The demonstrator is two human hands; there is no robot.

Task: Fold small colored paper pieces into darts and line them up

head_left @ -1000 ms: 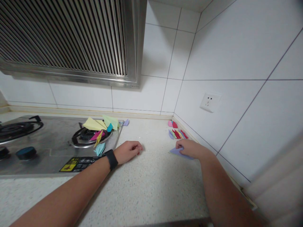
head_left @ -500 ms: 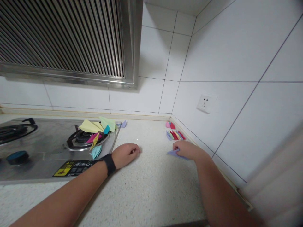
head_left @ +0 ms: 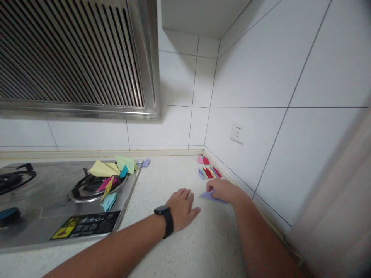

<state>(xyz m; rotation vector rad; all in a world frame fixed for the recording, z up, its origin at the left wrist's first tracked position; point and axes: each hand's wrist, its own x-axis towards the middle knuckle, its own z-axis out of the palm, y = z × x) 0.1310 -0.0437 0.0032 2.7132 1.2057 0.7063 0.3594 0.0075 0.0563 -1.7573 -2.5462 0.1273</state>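
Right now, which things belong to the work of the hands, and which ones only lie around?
In the work:
- right hand, pinching the purple paper
- left hand, flat on the counter beside it

Lying about:
- folded pieces by the wall
- paper planes on the stove
- socket

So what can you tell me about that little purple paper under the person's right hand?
The purple paper is a small folded piece, pale lilac, with a pointed tip toward the left. It lies flat on the speckled countertop, near the wall corner. The right hand covers its far part and presses it down; the left hand rests open beside it, apart from it. Its folds are too small to make out.
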